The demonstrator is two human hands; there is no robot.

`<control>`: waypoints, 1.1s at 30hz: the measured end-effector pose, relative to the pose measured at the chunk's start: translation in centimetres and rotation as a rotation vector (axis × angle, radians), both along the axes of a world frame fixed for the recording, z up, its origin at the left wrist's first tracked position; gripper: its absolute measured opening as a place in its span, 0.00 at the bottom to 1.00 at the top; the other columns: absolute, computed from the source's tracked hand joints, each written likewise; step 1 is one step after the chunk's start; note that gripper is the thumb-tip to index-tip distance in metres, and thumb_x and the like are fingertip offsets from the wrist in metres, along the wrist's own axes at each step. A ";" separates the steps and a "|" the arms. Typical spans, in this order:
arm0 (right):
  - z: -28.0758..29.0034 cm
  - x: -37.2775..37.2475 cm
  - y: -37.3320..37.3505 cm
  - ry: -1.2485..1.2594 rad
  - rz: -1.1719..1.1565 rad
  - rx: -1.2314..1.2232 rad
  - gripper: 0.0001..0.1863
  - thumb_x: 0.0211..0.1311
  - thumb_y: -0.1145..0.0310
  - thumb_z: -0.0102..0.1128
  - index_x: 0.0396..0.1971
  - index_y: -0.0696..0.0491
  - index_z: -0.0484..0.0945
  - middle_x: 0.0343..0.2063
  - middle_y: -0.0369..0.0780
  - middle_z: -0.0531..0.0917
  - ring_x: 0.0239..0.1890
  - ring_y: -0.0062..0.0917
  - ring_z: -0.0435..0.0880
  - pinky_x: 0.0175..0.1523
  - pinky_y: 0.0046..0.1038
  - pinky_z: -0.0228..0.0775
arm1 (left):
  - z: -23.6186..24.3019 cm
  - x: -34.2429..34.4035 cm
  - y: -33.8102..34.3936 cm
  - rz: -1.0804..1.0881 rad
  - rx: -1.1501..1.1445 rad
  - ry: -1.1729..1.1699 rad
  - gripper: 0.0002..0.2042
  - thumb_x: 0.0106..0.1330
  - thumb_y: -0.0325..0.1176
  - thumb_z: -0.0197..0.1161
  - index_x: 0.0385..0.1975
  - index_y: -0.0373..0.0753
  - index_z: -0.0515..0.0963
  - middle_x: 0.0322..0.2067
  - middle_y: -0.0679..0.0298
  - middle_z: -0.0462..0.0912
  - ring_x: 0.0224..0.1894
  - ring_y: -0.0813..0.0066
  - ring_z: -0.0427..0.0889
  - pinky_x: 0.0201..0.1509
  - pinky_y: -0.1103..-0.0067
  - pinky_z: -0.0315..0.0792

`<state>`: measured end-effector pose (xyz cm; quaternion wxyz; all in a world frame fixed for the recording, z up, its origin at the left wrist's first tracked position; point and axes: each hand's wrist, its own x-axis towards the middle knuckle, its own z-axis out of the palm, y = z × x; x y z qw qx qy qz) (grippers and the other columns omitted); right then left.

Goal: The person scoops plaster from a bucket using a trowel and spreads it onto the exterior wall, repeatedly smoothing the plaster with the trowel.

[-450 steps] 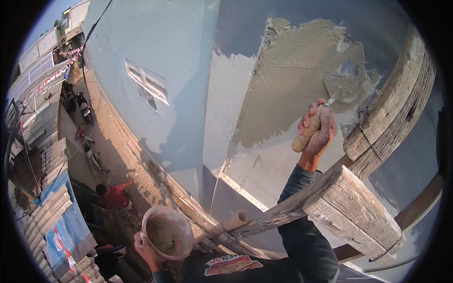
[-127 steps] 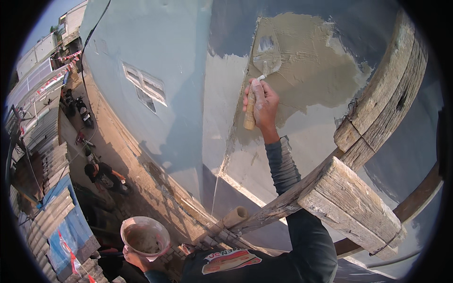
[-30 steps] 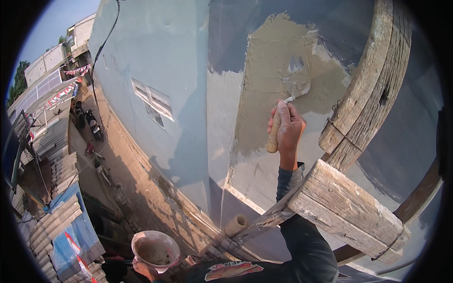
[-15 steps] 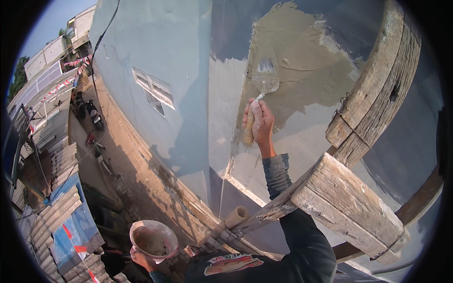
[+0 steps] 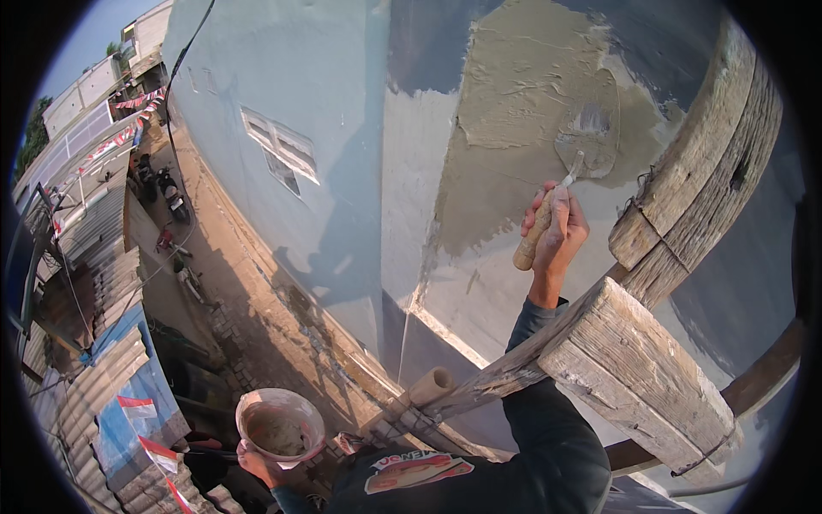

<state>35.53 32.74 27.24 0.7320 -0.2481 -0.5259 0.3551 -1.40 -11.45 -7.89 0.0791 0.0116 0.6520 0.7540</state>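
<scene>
My right hand [image 5: 558,230] is closed round the wooden handle of a trowel [image 5: 589,128]. Its broad blade lies against the right part of a wet, grey-brown plaster patch [image 5: 505,111] on the wall. Ridges and smears mark the plaster's surface. Low on the left, my left hand [image 5: 257,463] grips the rim of a pale, stained bucket [image 5: 281,397]. Some grey mix [image 5: 278,434] lies in the bottom of that bucket. The fingers under the bucket are partly hidden.
Weathered wooden beams [image 5: 638,368] bound with wire cross close on my right, over my right arm. A bamboo pole end [image 5: 431,386] juts out below the wall. Far down lies an alley [image 5: 248,300] with parked motorbikes [image 5: 174,193], beside corrugated roofs [image 5: 103,394] and red-and-white flags [image 5: 158,452].
My right hand has swept the trowel to the right across the plaster, its handle now tilted more. The left hand still holds the bucket in nearly the same place.
</scene>
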 end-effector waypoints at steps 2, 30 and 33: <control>0.0 1.5 -1.2 0.029 -0.038 0.030 0.17 0.72 0.60 0.51 0.41 0.61 0.74 0.25 0.39 0.76 0.18 0.19 0.73 0.20 0.21 0.65 | 0.1 0.1 0.2 -0.008 0.037 -0.018 0.14 0.72 0.33 0.50 0.41 0.29 0.78 0.37 0.57 0.83 0.37 0.69 0.81 0.44 0.74 0.76; -9.9 -0.6 -1.8 -0.270 0.056 -0.173 0.16 0.73 0.62 0.52 0.46 0.60 0.76 0.24 0.35 0.75 0.20 0.15 0.73 0.22 0.20 0.66 | -2.5 -0.4 -0.2 0.063 -0.197 -0.225 0.16 0.71 0.33 0.51 0.47 0.26 0.77 0.42 0.54 0.83 0.38 0.67 0.82 0.42 0.72 0.76; -8.2 -3.2 -2.5 -0.297 0.168 -0.179 0.14 0.73 0.66 0.51 0.48 0.60 0.75 0.25 0.35 0.76 0.21 0.15 0.73 0.23 0.20 0.66 | -5.8 -1.6 -2.0 0.057 -0.239 -0.168 0.16 0.70 0.31 0.50 0.48 0.25 0.77 0.42 0.53 0.83 0.37 0.67 0.82 0.40 0.72 0.76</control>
